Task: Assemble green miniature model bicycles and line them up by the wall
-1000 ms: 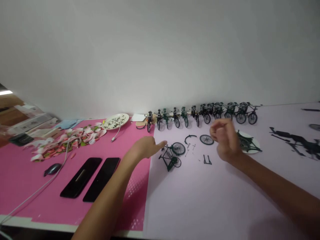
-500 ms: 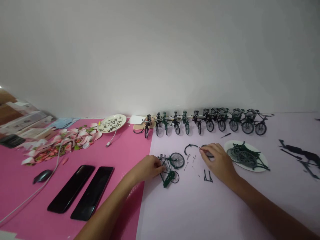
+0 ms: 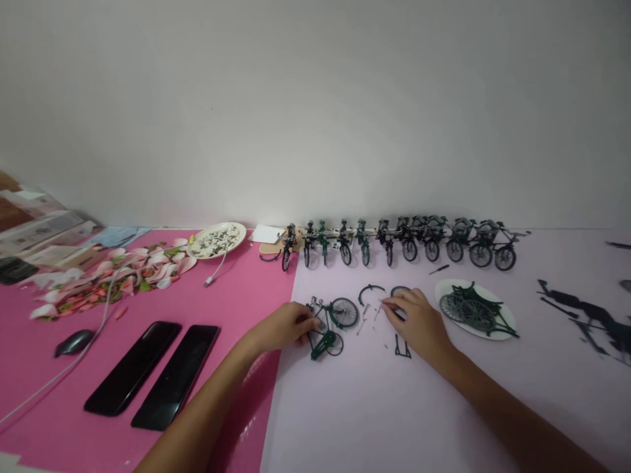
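My left hand point(image 3: 288, 326) is closed on the edge of a dark green model bicycle point(image 3: 324, 343), which lies on its side on the pale sheet. Its spoked front wheel point(image 3: 344, 313) points away from me. My right hand point(image 3: 419, 323) is pinched, with its fingertips over several tiny metal parts point(image 3: 365, 310); whatever is between them is too small to make out. Beside those fingertips lies a curved black mudguard point(image 3: 369, 289). A loose wheel point(image 3: 398, 291) is partly hidden behind the right hand, and a black U-shaped stand point(image 3: 403, 347) rests just below it.
Assembled model bicycles point(image 3: 387, 242) stand in a row along the wall. A white plate point(image 3: 503, 328) of green frames and wheels is to the right, near a small screwdriver point(image 3: 438, 269) and black parts point(image 3: 586, 309). Two phones point(image 3: 176, 378), a mouse point(image 3: 73, 343) and petals point(image 3: 123, 276) are left.
My right hand has moved a little left and down toward the tiny metal parts. My left hand stays at the bicycle. The whole view has shifted slightly.
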`<move>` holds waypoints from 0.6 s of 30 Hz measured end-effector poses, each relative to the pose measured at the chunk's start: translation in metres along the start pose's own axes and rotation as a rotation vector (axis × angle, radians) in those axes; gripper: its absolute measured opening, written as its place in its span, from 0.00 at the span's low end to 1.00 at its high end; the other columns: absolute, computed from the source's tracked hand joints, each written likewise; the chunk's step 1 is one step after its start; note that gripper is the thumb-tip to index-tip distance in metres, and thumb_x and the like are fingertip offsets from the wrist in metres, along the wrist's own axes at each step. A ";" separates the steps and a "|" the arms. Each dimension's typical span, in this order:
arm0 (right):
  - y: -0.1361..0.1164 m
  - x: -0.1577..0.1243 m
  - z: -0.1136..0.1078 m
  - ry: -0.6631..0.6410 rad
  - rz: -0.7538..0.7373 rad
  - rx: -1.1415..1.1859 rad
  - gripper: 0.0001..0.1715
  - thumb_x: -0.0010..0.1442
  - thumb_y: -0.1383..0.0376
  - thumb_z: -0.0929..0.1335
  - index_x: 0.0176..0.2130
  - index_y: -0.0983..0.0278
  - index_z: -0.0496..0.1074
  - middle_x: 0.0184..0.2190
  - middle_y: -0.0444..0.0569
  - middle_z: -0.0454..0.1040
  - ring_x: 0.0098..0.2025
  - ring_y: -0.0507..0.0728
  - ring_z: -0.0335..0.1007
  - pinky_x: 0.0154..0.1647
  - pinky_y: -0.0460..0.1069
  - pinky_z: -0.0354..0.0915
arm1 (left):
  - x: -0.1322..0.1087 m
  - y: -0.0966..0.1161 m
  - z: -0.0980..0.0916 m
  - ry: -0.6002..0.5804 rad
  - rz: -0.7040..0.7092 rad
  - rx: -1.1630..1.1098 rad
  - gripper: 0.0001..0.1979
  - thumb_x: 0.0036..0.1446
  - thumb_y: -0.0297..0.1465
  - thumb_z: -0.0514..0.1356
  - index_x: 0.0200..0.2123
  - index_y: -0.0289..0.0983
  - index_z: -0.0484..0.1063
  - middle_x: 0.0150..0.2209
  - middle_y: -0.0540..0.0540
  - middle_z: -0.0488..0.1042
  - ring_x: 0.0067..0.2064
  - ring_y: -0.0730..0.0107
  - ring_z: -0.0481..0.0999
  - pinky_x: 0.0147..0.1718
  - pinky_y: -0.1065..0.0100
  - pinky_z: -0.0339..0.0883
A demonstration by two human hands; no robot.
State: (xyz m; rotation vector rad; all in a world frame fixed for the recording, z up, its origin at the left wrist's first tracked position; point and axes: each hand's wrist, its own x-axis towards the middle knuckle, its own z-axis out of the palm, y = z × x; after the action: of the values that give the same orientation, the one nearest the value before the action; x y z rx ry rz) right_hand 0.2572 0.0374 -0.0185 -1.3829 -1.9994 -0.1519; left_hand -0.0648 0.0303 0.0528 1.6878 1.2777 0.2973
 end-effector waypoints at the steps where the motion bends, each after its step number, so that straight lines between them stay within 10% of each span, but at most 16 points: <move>1: -0.001 0.001 -0.002 0.009 0.009 -0.002 0.14 0.70 0.58 0.67 0.38 0.59 0.80 0.35 0.51 0.79 0.42 0.63 0.72 0.27 0.52 0.64 | 0.000 0.000 -0.001 0.009 0.019 -0.006 0.25 0.59 0.55 0.58 0.30 0.37 0.73 0.25 0.47 0.76 0.25 0.66 0.74 0.28 0.67 0.67; 8: -0.036 0.003 -0.018 0.085 0.028 0.235 0.18 0.73 0.58 0.63 0.35 0.60 0.77 0.33 0.51 0.76 0.38 0.60 0.74 0.38 0.54 0.69 | 0.018 0.000 0.018 0.240 0.233 -0.191 0.28 0.59 0.58 0.59 0.30 0.37 0.70 0.24 0.47 0.74 0.24 0.70 0.71 0.28 0.68 0.65; 13: -0.061 -0.005 -0.014 -0.061 0.055 0.469 0.21 0.70 0.51 0.67 0.56 0.58 0.74 0.53 0.55 0.75 0.55 0.64 0.73 0.54 0.57 0.71 | 0.028 0.001 0.055 0.363 0.275 -0.304 0.24 0.63 0.53 0.57 0.33 0.37 0.71 0.23 0.50 0.70 0.25 0.69 0.70 0.27 0.69 0.63; 18: -0.063 -0.010 -0.010 -0.153 0.199 0.633 0.22 0.67 0.48 0.68 0.51 0.60 0.77 0.44 0.53 0.77 0.37 0.58 0.74 0.36 0.52 0.73 | 0.024 0.010 0.077 0.488 0.320 -0.248 0.20 0.66 0.47 0.56 0.32 0.37 0.71 0.23 0.51 0.70 0.26 0.70 0.69 0.30 0.68 0.63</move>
State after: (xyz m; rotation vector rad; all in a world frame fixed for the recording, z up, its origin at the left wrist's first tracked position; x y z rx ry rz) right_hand 0.2095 -0.0017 0.0007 -1.1792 -1.7840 0.6400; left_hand 0.0035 0.0091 0.0138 1.6523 1.2407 1.0681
